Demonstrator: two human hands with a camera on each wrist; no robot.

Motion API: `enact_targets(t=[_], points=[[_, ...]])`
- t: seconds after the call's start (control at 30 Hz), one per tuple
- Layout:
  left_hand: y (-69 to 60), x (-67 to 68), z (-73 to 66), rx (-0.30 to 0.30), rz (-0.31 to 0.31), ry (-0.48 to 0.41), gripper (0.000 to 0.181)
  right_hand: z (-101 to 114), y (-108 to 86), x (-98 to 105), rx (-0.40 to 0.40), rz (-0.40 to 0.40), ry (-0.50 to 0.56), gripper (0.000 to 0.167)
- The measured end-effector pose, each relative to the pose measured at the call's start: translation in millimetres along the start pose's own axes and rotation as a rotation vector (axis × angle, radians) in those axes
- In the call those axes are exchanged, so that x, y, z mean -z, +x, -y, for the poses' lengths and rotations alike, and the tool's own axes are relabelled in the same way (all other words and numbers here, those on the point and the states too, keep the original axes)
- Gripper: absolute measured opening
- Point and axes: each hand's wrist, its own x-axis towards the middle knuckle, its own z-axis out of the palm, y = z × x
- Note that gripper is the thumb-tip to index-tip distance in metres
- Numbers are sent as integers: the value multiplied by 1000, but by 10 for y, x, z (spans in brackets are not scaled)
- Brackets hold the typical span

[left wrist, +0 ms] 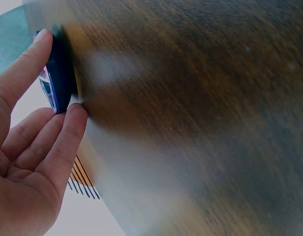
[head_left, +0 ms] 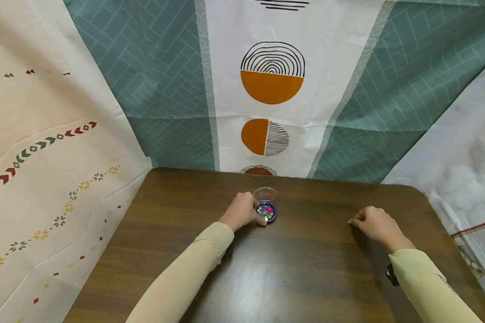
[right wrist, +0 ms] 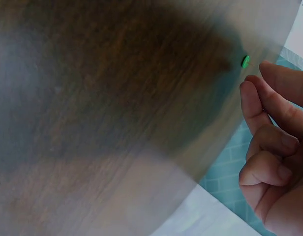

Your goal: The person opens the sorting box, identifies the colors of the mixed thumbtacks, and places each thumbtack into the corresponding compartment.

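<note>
My left hand [head_left: 242,211] holds a small round plastic case [head_left: 273,217] by its side. The case's clear lid [head_left: 265,194] stands raised, and several small colourful pieces lie inside. In the left wrist view, the thumb is on one edge of the dark blue case [left wrist: 62,73] and the fingertips are at the opposite edge. Far to the right, my right hand [head_left: 375,222] is low over the table, thumb and forefinger slightly parted. Just beyond those fingertips, a green thumbtack [right wrist: 246,61] sits on the wood, its thin pin pointing toward them.
Both hands work over a brown wooden table [head_left: 299,269]. A patterned green and white cloth [head_left: 174,89] hangs behind its far edge. Cream cloth [head_left: 64,157] borders the left side, and white cloth [head_left: 469,148] borders the right.
</note>
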Motion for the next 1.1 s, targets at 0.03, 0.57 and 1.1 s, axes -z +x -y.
enact_targets(t=[0.03,0.57,1.1], points=[[-1,3,0,-1,-2,1,64,7,0,-5,-1,6,0,19],[-31,28,-33,-5,-8,5,63,47,31,-55,18,18,2,17],[-25,22,-26,5,-17,0,63,29,57,-87,22,2,2,18]])
